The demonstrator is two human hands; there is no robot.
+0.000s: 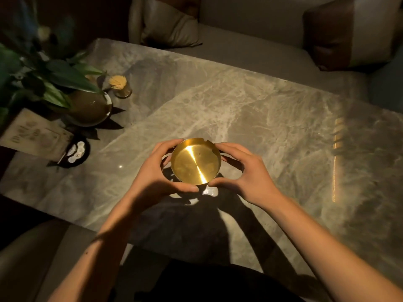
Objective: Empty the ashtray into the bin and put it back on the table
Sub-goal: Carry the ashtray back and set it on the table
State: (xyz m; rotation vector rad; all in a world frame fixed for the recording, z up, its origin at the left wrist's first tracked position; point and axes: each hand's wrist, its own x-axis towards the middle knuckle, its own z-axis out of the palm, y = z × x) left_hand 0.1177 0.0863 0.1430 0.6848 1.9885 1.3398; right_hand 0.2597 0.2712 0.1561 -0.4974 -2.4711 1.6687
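Over table (pixel 261 110): 2 hands, left hand (pixel 152 173) & right hand (pixel 246 171), cup 1 ashtray (pixel 195 162)

Potted plant (pixel 65 88) beside toothpick jar (pixel 121 87); cushions (pixel 170 25) on the sofa (pixel 250 51) behind.

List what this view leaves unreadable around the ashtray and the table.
- Head view: whether the ashtray rests on the table or hovers; left hand and right hand cover its base.
- Card print: blurred.
- Plant: cut off by the left edge.
- Bin: out of frame.
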